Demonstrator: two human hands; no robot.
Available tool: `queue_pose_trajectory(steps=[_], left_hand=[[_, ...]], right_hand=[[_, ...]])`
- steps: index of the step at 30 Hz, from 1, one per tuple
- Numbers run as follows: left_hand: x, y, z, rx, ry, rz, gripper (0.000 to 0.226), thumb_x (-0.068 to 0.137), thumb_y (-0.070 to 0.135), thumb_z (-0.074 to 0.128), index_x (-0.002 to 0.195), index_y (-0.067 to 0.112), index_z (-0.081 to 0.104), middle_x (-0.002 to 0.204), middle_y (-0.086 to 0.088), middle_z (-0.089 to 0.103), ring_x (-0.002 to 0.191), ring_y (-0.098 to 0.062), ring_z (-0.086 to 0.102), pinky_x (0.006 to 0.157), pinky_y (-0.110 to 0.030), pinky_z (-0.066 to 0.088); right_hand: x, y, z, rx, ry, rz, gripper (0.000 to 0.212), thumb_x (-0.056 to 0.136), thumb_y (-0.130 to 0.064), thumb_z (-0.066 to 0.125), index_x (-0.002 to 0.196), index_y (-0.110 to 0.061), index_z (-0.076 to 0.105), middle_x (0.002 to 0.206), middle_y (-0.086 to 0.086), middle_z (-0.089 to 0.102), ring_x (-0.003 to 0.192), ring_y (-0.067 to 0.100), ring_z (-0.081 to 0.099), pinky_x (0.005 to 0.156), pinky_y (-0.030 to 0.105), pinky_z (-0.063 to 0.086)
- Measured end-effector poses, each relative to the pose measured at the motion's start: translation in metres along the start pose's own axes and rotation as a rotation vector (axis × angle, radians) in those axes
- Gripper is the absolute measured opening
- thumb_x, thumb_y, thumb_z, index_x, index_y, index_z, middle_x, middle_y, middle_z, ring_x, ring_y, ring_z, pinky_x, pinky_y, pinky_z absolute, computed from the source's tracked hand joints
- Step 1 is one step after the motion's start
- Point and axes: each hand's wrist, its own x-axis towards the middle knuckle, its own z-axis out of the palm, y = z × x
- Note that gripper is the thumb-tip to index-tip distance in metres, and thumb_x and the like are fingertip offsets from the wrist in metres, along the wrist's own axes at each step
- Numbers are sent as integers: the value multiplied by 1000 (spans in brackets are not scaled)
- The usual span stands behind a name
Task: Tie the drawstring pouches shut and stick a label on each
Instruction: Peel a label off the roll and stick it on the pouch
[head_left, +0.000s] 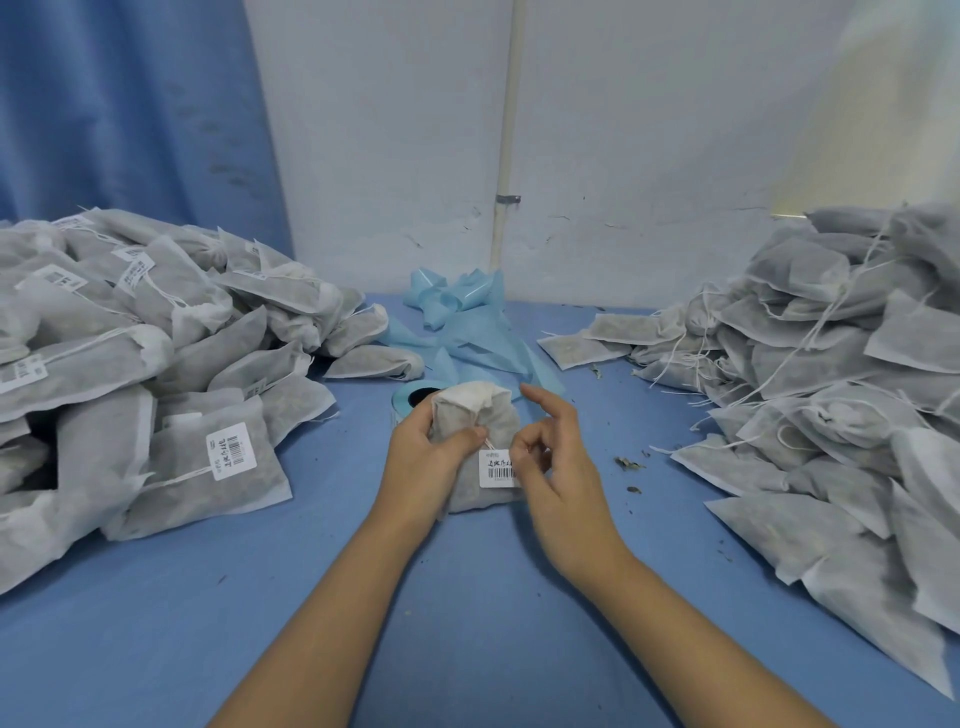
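A grey drawstring pouch (480, 415) with a gathered white top sits upright in the middle of the blue table. My left hand (423, 460) grips it from the left, thumb across its front. A white barcode label (497, 468) lies on the pouch's lower front. My right hand (553, 457) is at the label's right edge, its bent fingers at the label and its index finger raised. A thin white drawstring shows just above the label.
Labelled, tied pouches (156, 353) are heaped on the left. A pile of unlabelled pouches (831, 374) with loose strings fills the right. A light blue label roll (415, 397) and curled backing strips (457, 306) lie behind the held pouch. Dried herb crumbs (628, 462) dot the table.
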Motion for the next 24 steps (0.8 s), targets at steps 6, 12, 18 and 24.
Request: queue_pose_trajectory(steps=[6, 12, 18, 24], left_hand=[[-1, 4, 2, 15, -26, 34, 28, 80, -4, 64, 87, 22, 66, 73, 13, 70, 70, -2, 65, 59, -17, 51], [0, 6, 4, -98, 7, -43, 22, 79, -4, 66, 87, 17, 67, 73, 8, 71, 70, -9, 67, 60, -23, 53], [-1, 7, 10, -244, -60, -104, 30, 74, 15, 77, 102, 13, 67, 95, -4, 74, 90, -20, 70, 77, -33, 56], [-9, 4, 15, -177, -260, -203, 38, 73, 21, 81, 107, 12, 67, 101, -6, 74, 93, -20, 71, 77, -28, 58]], right_hand=[[-1, -3, -1, -361, -48, -59, 51, 93, -34, 57, 139, -36, 36, 101, -18, 47, 96, 5, 45, 83, 27, 39], [0, -9, 1, -278, 69, 109, 73, 80, -45, 70, 140, -23, 33, 107, -11, 44, 101, 10, 45, 85, 28, 41], [5, -8, -3, 393, 49, 451, 26, 76, -33, 75, 95, -17, 69, 89, -1, 75, 80, 9, 68, 65, 17, 49], [8, -11, -6, 724, 168, 540, 46, 68, -41, 74, 101, -9, 68, 98, 13, 74, 91, 26, 71, 76, 31, 58]])
